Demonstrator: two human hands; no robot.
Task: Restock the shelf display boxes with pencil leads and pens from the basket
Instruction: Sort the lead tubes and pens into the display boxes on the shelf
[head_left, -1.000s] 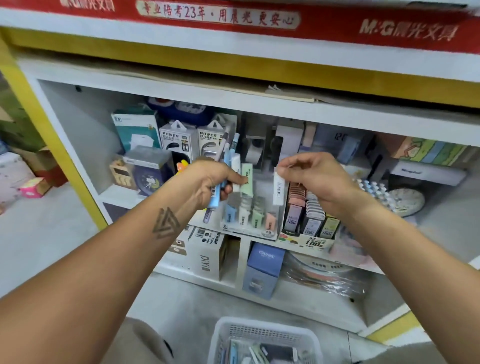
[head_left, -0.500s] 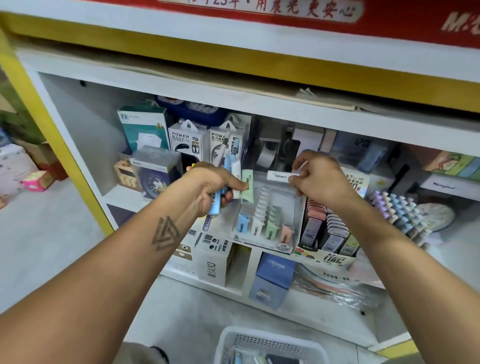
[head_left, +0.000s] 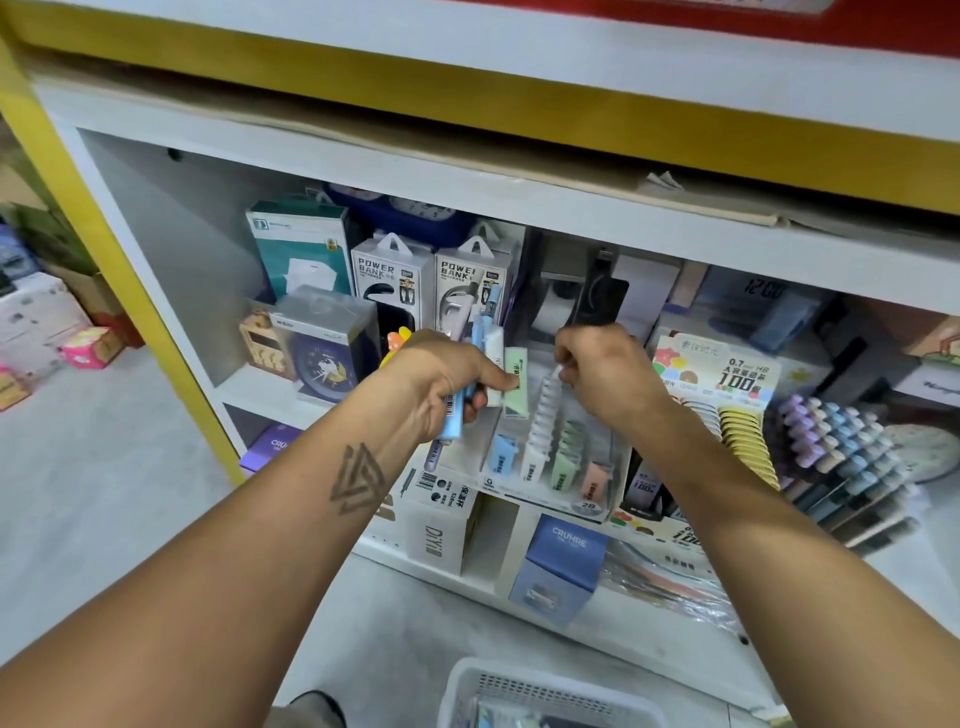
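Observation:
My left hand (head_left: 441, 384) grips a bundle of pens (head_left: 457, 410) and lead cases, with a green lead case (head_left: 517, 384) pinched under the thumb. A clear display box (head_left: 610, 467) on the shelf holds rows of blue, white, green and pink lead cases. My right hand (head_left: 602, 374) hovers over the back of the white row (head_left: 543, 421), its fingers curled down onto a white lead case (head_left: 557, 371) that is mostly hidden. The white basket (head_left: 550, 691) sits on the floor at the bottom edge.
A second display box of 0.7 leads (head_left: 727, 415) stands right of the clear one, with a tiered rack of pastel pens (head_left: 841, 462) beyond. Power bank boxes (head_left: 395, 286) and a clock box (head_left: 322, 348) stand behind and left. Boxes fill the lower shelf (head_left: 561, 561).
My right hand has brought the white lead case down from above the box to the back of the white row. The left hand has kept its bundle in place.

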